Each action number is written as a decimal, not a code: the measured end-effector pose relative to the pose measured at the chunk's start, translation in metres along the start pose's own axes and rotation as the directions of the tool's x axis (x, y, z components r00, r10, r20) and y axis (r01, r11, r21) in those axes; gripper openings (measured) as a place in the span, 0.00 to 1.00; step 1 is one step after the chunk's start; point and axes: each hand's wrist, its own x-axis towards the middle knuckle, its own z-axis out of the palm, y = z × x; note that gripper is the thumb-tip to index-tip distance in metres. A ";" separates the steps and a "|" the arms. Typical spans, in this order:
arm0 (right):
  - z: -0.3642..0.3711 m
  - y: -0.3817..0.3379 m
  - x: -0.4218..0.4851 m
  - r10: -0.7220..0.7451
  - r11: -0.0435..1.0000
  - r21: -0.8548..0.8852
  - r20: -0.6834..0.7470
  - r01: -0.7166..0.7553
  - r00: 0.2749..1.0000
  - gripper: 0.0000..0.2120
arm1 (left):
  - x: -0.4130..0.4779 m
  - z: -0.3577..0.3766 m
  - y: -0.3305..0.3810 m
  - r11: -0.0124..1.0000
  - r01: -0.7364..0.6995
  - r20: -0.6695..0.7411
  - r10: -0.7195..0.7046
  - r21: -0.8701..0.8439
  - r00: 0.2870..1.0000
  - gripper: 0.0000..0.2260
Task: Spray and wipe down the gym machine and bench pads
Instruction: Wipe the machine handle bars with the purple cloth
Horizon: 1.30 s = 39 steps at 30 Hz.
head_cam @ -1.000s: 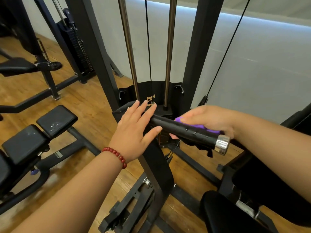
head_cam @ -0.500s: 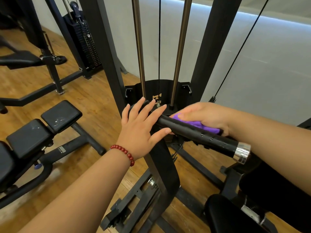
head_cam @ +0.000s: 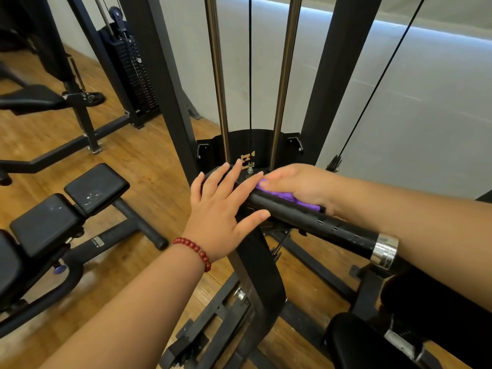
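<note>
A black handle bar with a chrome end cap juts from the cable machine toward me. My left hand, with a red bead bracelet at the wrist, rests flat with straight fingers on the bar's far end. My right hand presses a purple cloth against the back of the bar; its fingers wrap over the cloth. Most of the cloth is hidden under the hand. No spray bottle is in view.
The machine's black uprights, two steel guide rods and cables stand behind the bar. A black bench with scuffed pads lies at the left on the wooden floor. A black seat pad sits at the lower right. Another weight stack stands far left.
My right hand has slid the purple cloth along the bar away from the chrome cap, toward my left hand. The left hand stays flat on the bar's end.
</note>
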 end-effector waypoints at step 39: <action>0.044 -0.066 -0.024 -0.220 0.706 -0.705 -0.128 0.068 0.967 0.21 | -0.003 -0.026 -0.060 0.906 -0.048 0.061 0.081 -0.421 0.995 0.24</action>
